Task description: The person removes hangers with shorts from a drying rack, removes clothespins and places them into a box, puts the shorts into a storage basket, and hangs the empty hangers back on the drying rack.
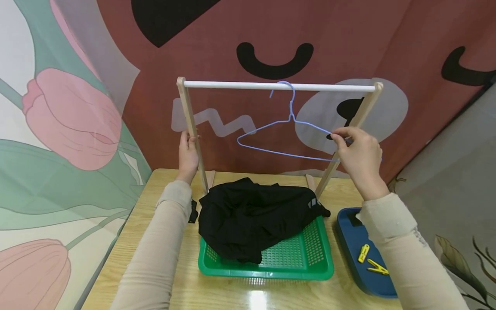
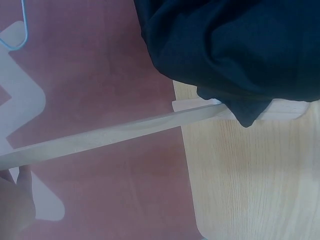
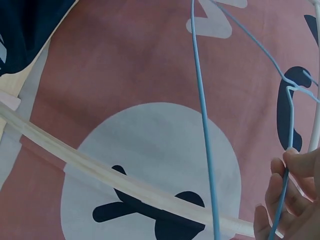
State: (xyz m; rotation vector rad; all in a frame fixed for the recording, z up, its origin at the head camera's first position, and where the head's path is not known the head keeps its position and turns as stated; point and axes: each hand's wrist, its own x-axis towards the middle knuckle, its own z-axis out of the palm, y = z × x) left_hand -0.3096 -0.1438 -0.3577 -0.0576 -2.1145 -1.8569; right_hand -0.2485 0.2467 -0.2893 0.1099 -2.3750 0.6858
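Observation:
A blue wire hanger (image 1: 291,116) hangs by its hook over the white rod (image 1: 240,85) of a wooden rack. My right hand (image 1: 358,150) pinches the hanger's right shoulder between thumb and fingers; the right wrist view shows the wire (image 3: 285,185) running across the fingers. On the other side, my left hand (image 1: 188,153) grips the rack's left post (image 1: 190,112) at mid-height, some fingertips hidden behind it. Below the hanger, a crumpled black garment (image 1: 252,211) lies in a green basket (image 1: 267,273) and spills over its back and left rim.
To the right of the basket, a dark blue tray (image 1: 358,271) holds yellow clothespins (image 1: 363,253) and a small black item, partly under my right sleeve. The right post (image 1: 364,107) stands just behind my right hand. A printed cloth backdrop (image 1: 217,43) rises behind the wooden table (image 1: 128,258).

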